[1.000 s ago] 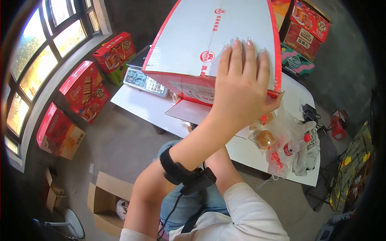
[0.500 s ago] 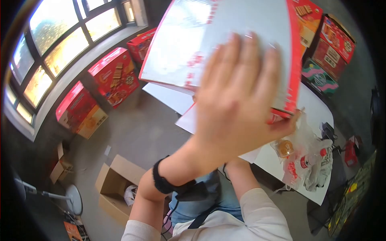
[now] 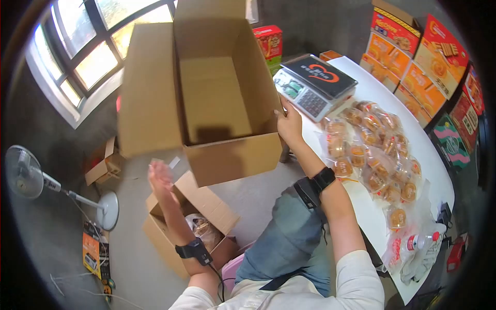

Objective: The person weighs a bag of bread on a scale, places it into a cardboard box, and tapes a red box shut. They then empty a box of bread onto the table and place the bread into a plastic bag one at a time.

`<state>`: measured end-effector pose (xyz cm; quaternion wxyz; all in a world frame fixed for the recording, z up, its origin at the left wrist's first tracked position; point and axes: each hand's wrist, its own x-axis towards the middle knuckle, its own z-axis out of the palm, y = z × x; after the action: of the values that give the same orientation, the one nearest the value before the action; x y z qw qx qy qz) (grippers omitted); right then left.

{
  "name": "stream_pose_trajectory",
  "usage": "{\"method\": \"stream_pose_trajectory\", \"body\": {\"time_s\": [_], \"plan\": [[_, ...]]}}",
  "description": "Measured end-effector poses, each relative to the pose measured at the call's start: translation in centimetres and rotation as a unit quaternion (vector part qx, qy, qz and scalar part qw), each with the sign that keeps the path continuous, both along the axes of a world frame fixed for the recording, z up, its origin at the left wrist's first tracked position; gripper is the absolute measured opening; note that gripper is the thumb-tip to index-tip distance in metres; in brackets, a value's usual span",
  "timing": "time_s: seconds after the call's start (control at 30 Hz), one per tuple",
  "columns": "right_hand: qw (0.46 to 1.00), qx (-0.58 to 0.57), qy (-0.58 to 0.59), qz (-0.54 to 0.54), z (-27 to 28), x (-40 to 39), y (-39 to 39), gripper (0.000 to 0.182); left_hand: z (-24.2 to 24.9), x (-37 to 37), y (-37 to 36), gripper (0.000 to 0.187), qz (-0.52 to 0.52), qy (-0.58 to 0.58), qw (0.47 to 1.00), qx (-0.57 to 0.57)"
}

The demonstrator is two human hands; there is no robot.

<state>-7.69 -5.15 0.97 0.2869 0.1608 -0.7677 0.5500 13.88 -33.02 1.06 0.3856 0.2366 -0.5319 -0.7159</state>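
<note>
"What's changed in the head view?"
"The carton (image 3: 232,163) has swung off the desk (image 3: 430,154), revealing wrapped buns (image 3: 374,150); probably unloaded."
"How's it look?"
"Plain brown inside, midair beside the desk. Right hand (image 3: 291,125) pinches its rim; blurred left hand (image 3: 161,178) seems spread below a flap (image 3: 150,93)."

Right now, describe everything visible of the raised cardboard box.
The cardboard box is brown inside, its open mouth facing the camera, its inner bottom partly shadowed. A left flap spreads outward. It is held left of the table, the right hand gripping its near right side; the blurred left hand is below that flap, contact unclear.
</note>
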Motion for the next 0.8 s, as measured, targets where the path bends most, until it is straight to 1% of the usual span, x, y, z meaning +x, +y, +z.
{"method": "stream_pose_trajectory", "body": {"time_s": [0.03,0.1,0.13,0.17,0.23,0.27,0.3,0.37,0.4,0.43,0.5,0.53,0.57,0.63,0.67,0.7,0.73,0.77,0.8], "plan": [[1.000,0.000,-0.004,0.010,-0.2,0.2,-0.7,0.048,-1.6,0.5,0.2,0.052,-0.050,0.005,0.995,0.092],[0.988,0.096,-0.121,-0.001,-0.3,0.7,-1.6,0.046,-9.6,0.4,-2.5,0.055,-0.087,-0.037,0.989,0.109],[0.983,0.107,-0.146,0.014,-0.6,0.8,-2.2,0.046,-10.4,1.6,-2.1,0.056,-0.167,-0.008,0.968,0.188],[0.983,0.108,-0.147,0.018,-1.3,0.6,-2.6,0.046,-10.8,2.2,-1.1,0.057,-0.247,0.022,0.932,0.263],[0.973,0.188,-0.131,0.017,-3.3,0.0,-2.9,0.043,-11.5,2.3,1.8,0.057,-0.249,0.060,0.916,0.309],[0.967,0.206,-0.147,0.026,-3.6,0.2,-3.0,0.044,-11.3,2.4,2.8,0.057,-0.287,0.082,0.882,0.364],[0.966,0.209,-0.151,0.028,-4.5,-0.1,-3.0,0.044,-12.8,2.3,3.1,0.057,-0.284,0.080,0.882,0.367],[0.957,0.256,-0.133,0.034,-6.6,-1.1,-2.6,0.046,-16.5,1.9,3.8,0.058,-0.348,0.159,0.844,0.376],[0.956,0.258,-0.136,0.035,-7.3,-1.3,-2.4,0.046,-14.7,2.0,5.8,0.057,-0.274,0.084,0.889,0.358],[0.955,0.260,-0.136,0.045,-8.0,-1.4,-2.2,0.046,-15.3,2.2,6.3,0.057,-0.274,0.081,0.888,0.360],[0.954,0.262,-0.138,0.054,-9.2,-1.9,-2.0,0.047,-17.0,3.4,7.0,0.056,-0.171,0.128,0.868,0.448],[0.949,0.273,-0.146,0.052,-9.8,-2.1,-1.9,0.048,-17.7,3.4,7.0,0.056,-0.043,0.095,0.866,0.489],[0.945,0.285,-0.155,0.051,-10.3,-2.2,-1.9,0.048,-18.2,3.6,6.9,0.056,-0.041,0.091,0.866,0.490],[0.942,0.290,-0.165,0.044,-11.1,-2.7,-1.8,0.048,-19.3,4.3,6.3,0.057,0.133,0.103,0.885,0.434],[0.940,0.293,-0.171,0.036,-11.2,-3.0,-1.9,0.048,-19.5,4.8,6.0,0.049,0.200,0.041,0.902,0.380],[0.940,0.292,-0.173,0.042,-11.4,-3.1,-2.1,0.048,-19.7,5.1,5.7,0.049,0.206,0.041,0.902,0.378],[0.938,0.296,-0.177,0.036,-11.5,-3.2,-2.1,0.048,-19.8,5.3,5.4,0.045,0.200,-0.020,0.950,0.238],[0.936,0.300,-0.181,0.031,-11.5,-3.3,-2.2,0.048,-19.0,5.2,5.4,0.043,0.189,-0.081,0.974,0.093],[0.936,0.299,-0.184,0.025,-11.5,-3.3,-2.5,0.047,-18.1,5.0,5.4,0.045,0.099,-0.105,0.987,0.074]]}}
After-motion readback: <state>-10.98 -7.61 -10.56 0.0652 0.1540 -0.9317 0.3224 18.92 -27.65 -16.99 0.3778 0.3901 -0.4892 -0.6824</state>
